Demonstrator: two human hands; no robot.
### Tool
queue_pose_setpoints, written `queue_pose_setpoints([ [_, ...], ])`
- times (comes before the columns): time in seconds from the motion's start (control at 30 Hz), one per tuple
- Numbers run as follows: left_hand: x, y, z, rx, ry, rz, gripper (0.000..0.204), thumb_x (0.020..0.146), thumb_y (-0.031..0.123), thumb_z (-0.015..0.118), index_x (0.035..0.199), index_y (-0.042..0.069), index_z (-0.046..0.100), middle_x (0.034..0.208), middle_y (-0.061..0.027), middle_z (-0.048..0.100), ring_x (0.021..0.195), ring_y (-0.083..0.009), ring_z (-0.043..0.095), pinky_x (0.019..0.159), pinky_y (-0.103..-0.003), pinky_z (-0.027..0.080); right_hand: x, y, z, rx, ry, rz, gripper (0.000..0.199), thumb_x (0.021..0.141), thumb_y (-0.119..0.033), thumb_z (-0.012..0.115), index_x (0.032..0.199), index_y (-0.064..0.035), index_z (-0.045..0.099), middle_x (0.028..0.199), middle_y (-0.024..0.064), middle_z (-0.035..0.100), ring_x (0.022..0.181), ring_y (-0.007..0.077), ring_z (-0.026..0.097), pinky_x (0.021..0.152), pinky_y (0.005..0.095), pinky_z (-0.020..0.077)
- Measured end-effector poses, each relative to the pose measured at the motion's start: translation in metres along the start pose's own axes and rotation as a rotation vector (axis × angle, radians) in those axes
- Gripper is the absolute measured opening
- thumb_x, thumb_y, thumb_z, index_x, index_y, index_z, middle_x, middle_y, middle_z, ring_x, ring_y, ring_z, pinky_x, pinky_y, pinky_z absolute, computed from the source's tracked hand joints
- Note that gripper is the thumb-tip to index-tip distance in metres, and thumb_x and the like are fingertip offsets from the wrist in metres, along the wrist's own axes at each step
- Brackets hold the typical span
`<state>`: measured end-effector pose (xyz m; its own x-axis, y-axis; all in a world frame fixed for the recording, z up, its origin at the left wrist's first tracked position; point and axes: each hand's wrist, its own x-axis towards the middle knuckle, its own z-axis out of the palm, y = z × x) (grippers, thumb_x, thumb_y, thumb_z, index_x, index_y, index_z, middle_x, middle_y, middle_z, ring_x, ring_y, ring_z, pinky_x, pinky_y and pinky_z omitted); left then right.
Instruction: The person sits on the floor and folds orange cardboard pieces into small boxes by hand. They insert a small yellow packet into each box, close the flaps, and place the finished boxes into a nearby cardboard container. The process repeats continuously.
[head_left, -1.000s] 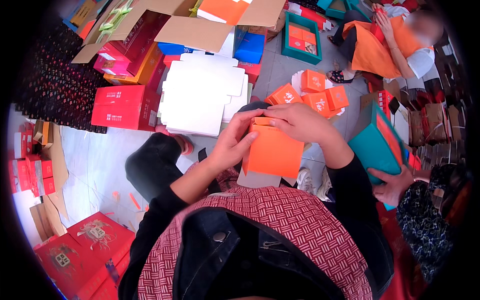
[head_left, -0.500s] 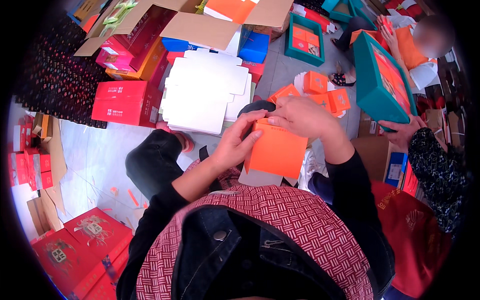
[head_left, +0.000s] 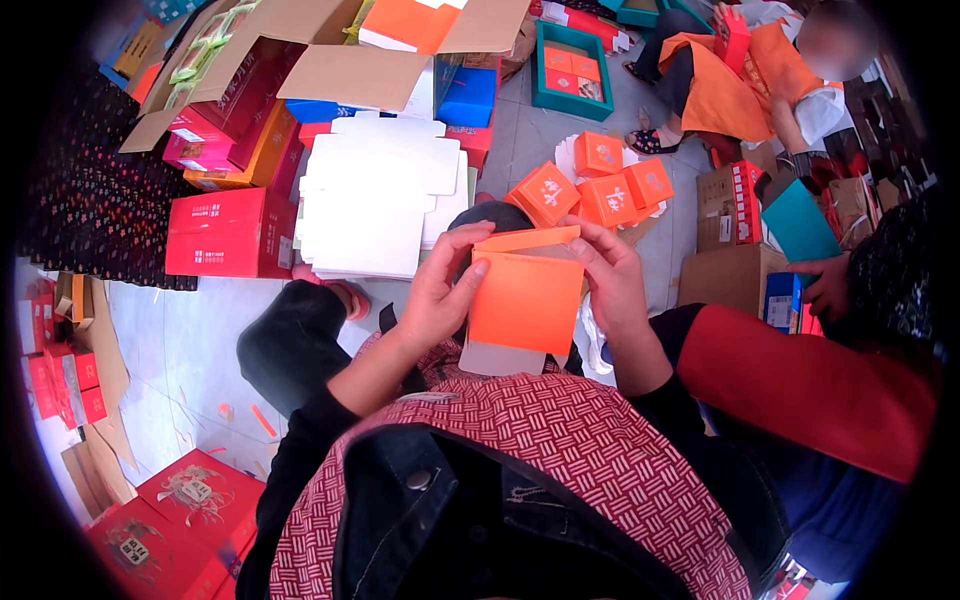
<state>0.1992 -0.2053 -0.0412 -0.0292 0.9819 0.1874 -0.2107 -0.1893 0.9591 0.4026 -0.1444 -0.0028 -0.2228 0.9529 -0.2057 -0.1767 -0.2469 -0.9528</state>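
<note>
An orange cardboard box (head_left: 525, 305) stands in front of my chest, with a grey-white flap at its near lower edge. Its top flap (head_left: 530, 240) is partly raised and leaves a narrow gap. My left hand (head_left: 440, 290) grips the left side, thumb on the front face and fingers at the upper left corner. With its fingertips, my right hand (head_left: 615, 285) pinches the flap's upper right corner. Beyond the box, several folded orange boxes (head_left: 605, 200) sit in a cluster on white sheets. To the left lies a stack of flat white carton blanks (head_left: 380, 190).
Red cartons (head_left: 230, 232) and an open brown carton (head_left: 350, 75) stand at far left. Red gift boxes (head_left: 205, 490) lie near left. A teal tray (head_left: 570, 70) holds orange boxes. One co-worker in an orange apron (head_left: 740, 85) sits far right; another's hand (head_left: 828, 285) reaches beside a teal case (head_left: 800, 220).
My right hand has moved from the box's top to its upper right corner, and the flap now shows raised. The co-worker's teal case has moved away to the right.
</note>
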Motion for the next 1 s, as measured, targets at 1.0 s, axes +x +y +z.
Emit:
queue_pose_setpoints([
  [1.0, 0.007, -0.001, 0.012, 0.27, 0.032, 0.118, 0.027, 0.083, 0.004, 0.063, 0.109, 0.004, 0.056, 0.118, -0.0121, 0.053, 0.112, -0.0222, 0.05, 0.095, -0.032, 0.04, -0.022, -0.001, -0.009, -0.292, -0.217, -0.304, 0.035, 0.083, 0.002, 0.061, 0.117, 0.0057, 0.055, 0.122, 0.0151, 0.054, 0.115, 0.0212, 0.052, 0.099, 0.033, 0.0415],
])
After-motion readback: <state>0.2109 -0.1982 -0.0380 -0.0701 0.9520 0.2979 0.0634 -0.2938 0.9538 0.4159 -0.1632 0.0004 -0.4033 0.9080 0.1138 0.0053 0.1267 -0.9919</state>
